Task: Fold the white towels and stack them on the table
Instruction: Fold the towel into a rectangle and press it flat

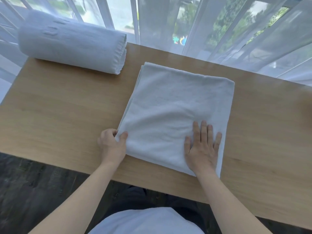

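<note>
Light wood table (59,115) here, with a folded white towel (177,107) lying flat mid-table and a rolled towel (72,43) at the far-left corner.

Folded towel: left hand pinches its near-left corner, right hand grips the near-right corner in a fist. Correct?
Not quite. In the head view the right hand lies flat, fingers straight, pressing on the folded towel. The left hand does pinch the near-left corner.

My one head camera looks steeply down from close above the surface (67,115), facing the far curtained window (168,22).
</note>
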Tool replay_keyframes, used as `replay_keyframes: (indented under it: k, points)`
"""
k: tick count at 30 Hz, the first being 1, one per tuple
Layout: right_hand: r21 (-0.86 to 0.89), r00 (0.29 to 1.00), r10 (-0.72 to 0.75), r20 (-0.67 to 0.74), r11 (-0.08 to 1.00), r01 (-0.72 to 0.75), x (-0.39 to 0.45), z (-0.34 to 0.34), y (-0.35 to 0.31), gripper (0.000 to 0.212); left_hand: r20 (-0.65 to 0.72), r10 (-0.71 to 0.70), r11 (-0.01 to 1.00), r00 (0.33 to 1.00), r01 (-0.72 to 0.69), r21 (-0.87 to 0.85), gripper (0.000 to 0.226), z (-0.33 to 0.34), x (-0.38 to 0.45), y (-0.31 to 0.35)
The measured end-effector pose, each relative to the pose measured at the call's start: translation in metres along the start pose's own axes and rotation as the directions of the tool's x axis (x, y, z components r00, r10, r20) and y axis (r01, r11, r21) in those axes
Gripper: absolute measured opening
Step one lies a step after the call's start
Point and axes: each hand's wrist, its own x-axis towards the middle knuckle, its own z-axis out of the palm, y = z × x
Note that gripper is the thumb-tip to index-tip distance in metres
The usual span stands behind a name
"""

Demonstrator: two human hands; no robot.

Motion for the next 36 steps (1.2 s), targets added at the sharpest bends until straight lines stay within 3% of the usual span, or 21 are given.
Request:
replay_keyframes:
  k: [2,3,5,7,11,15,17,21,25,29,32,34,36]
  points:
    - [0.047,1.000,-0.006,0.000,0.999,0.006,0.005,-0.009,0.000,0.063,-0.119,0.225,0.959,0.967,-0.199,0.203,0.027,0.005,-0.015,0.013]
    - [0.083,1.000,-0.013,-0.014,0.996,0.014,0.010,-0.015,0.001,0.059,-0.113,0.380,0.905,0.918,-0.344,0.251,0.033,0.010,-0.023,0.023]
    - [0.125,0.994,-0.025,-0.102,0.991,0.038,0.019,-0.021,0.005,0.051,0.003,0.616,0.754,0.788,-0.591,0.288,0.048,0.028,-0.032,0.040]
    - [0.090,0.986,-0.029,-0.166,0.995,0.044,0.021,-0.017,0.011,0.052,0.139,0.739,0.581,0.659,-0.729,0.363,0.054,0.057,-0.035,0.051]
    - [0.010,0.991,-0.023,-0.132,1.000,0.025,0.015,0.007,0.013,0.060,0.511,0.752,0.296,0.416,-0.906,0.301,0.053,0.109,-0.036,0.073]
    - [0.044,0.972,-0.034,-0.233,0.998,0.045,0.016,0.015,0.012,0.058,0.640,0.705,0.094,0.304,-0.935,0.341,0.060,0.123,0.010,0.086]
    - [0.055,0.960,-0.037,-0.278,0.997,0.055,0.017,0.019,0.011,0.058,0.635,0.703,0.074,0.320,-0.921,0.382,0.061,0.122,0.043,0.104]
    - [0.068,0.952,-0.050,-0.302,0.995,0.074,0.020,0.020,0.011,0.058,0.547,0.682,0.201,0.485,-0.844,0.498,0.067,0.124,0.094,0.150]
    - [0.085,0.946,-0.060,-0.319,0.992,0.092,0.022,0.019,0.012,0.059,0.558,0.619,0.213,0.553,-0.802,0.558,0.069,0.124,0.141,0.191]
    - [0.101,0.948,-0.047,-0.316,0.991,0.083,0.023,0.019,0.011,0.060,0.431,0.593,0.365,0.680,-0.704,0.609,0.063,0.123,0.170,0.209]
    - [0.094,0.951,-0.039,-0.307,0.993,0.071,0.024,0.020,0.012,0.062,0.409,0.645,0.456,0.645,-0.755,0.471,0.068,0.132,0.128,0.204]
    - [0.087,0.947,-0.039,-0.319,0.994,0.071,0.023,0.022,0.010,0.061,0.489,0.673,0.473,0.555,-0.831,0.292,0.069,0.141,0.071,0.179]
    - [0.084,0.942,-0.037,-0.333,0.994,0.069,0.024,0.022,0.011,0.059,0.596,0.711,0.278,0.374,-0.927,0.250,0.062,0.144,0.027,0.142]
